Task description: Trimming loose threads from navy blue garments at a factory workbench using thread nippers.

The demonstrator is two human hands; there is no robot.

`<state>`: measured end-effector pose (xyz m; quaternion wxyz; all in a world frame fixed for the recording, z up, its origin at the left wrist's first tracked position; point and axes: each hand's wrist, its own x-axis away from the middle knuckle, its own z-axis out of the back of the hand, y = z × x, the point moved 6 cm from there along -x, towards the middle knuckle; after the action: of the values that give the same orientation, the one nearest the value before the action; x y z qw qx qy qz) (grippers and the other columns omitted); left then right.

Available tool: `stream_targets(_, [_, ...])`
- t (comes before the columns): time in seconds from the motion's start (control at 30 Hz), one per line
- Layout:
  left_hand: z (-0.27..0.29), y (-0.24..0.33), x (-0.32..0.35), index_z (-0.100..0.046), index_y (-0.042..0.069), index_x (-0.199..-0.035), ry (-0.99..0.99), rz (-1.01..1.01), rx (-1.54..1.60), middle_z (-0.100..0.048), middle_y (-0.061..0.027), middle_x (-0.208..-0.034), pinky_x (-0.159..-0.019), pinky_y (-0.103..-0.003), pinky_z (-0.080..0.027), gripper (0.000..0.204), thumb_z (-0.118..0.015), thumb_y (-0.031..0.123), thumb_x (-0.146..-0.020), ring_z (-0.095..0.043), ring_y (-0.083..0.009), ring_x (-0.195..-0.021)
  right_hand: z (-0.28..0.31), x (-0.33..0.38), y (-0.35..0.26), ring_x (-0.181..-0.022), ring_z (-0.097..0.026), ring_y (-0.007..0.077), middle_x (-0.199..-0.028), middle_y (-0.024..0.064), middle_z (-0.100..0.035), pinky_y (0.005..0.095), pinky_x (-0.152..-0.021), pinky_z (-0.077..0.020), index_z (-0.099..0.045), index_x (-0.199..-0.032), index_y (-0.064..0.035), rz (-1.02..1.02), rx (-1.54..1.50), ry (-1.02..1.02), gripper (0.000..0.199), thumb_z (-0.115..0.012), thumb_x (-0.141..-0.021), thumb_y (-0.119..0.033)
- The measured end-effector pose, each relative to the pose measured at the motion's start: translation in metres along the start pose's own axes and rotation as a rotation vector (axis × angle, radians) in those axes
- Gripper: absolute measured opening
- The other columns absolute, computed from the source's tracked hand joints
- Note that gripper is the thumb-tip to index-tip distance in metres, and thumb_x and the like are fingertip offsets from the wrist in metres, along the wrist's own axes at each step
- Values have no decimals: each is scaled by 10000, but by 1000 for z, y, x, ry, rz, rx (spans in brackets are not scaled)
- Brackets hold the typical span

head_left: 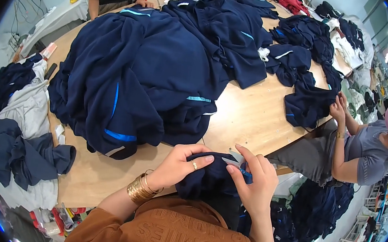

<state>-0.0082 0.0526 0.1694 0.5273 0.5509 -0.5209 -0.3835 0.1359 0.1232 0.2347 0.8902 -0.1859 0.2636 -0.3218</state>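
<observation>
My left hand point(180, 166) pinches the edge of a navy garment point(207, 180) between thumb and fingers, just in front of my body at the table's near edge. In my right hand point(258, 177) is a pair of thread snips with a blue handle point(246, 175); my fingers are closed round it. The snips' pale blades lie against the garment's edge, close to my left thumb. Whether they are cutting a thread I cannot tell. Part of the garment hangs down toward my lap.
A large heap of navy garments point(148, 64) with blue trims covers much of the wooden table point(242, 112). Grey and white cloth point(29, 118) lies at the left. To the right a co-worker point(368, 149) handles a navy garment point(307, 104); more people stand at the far side.
</observation>
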Motion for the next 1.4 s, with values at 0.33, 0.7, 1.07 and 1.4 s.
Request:
stream_targets(0.33, [-4, 1, 4, -602, -42, -980, -50, 0, 44, -613, -3, -874, -766, -205, -423, 200, -539, 130, -900, -518, -48, -827, 3, 2, -3, -613, -494, 149, -669, -11, -508, 285, -569, -313, -643, -1036, -135, 58, 120, 41, 349, -719, -714, -248])
stream_targets(0.7, [-6, 2, 2, -595, -43, -993, -86, -36, -20, -610, -13, -868, -762, -213, -423, 219, -538, 150, -906, -515, -53, -827, 8, 0, -8, -632, -478, 119, -684, -48, -516, 296, -666, -287, -646, -1045, -168, 121, 214, 58, 349, -708, -725, -292])
stream_targets(1.07, [-10, 5, -1, -594, -40, -984, -89, -81, -103, -621, -41, -835, -736, -225, -430, 219, -546, 156, -897, -533, -69, -788, 9, 1, -1, -626, -479, 128, -685, -39, -519, 303, -679, -283, -647, -1037, -175, 85, 170, 34, 346, -710, -721, -299])
stream_targets(1.4, [-12, 0, -1, -597, -30, -980, -94, -45, -90, -620, -38, -818, -721, -224, -431, 230, -545, 180, -900, -528, -64, -771, 11, 2, 4, -610, -473, 128, -676, -35, -507, 294, -665, -272, -653, -1027, -174, 58, 86, 19, 344, -714, -710, -291])
